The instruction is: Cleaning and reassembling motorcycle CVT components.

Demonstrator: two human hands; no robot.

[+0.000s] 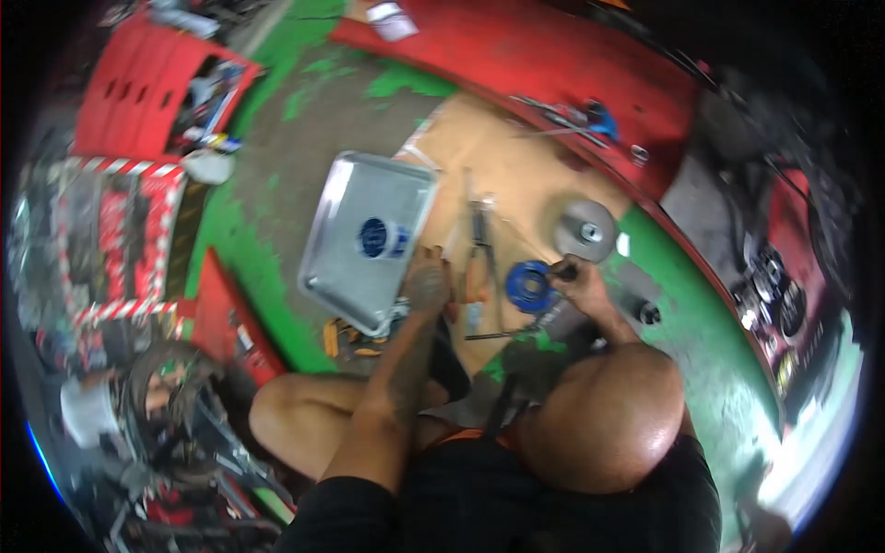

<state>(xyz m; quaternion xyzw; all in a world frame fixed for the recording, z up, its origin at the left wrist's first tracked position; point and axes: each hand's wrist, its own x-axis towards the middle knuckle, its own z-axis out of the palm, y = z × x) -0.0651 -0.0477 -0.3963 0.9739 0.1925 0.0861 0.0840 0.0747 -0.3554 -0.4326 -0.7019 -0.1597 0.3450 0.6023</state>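
At far left, a red slotted panel [138, 88] stands above a frame edged with red-and-white striped tape [171, 226]. Below these lie jumbled mechanical parts [175, 396], with a red wedge-shaped piece [230, 318] just to their right on the green-painted floor [267, 304].

Next comes a silver rectangular tray [334, 235], lying at a slant; in it sits what looks like a clear tub with blue markings [373, 238], though blur leaves that unsure. Orange-and-black pieces [341, 339] lie against the tray's lower edge.

The left hand [427, 284] is just beside the tray's right side, back upward; its fingers are too blurred to tell whether its grip is spread or pressed together. Right of it, long slim tools [479, 235], one with orange on its handle, lie on a brown sheet [516, 166].

Farther right, a blue ring-shaped part [518, 275] lies flat near the sheet's lower edge. The right hand [576, 279] reaches its right side with fingers curled; I cannot tell whether they pinch anything. A silver disc [573, 238] with a central hub lies just above that hand, and a small dark round part [650, 314] sits on the floor to its lower right.
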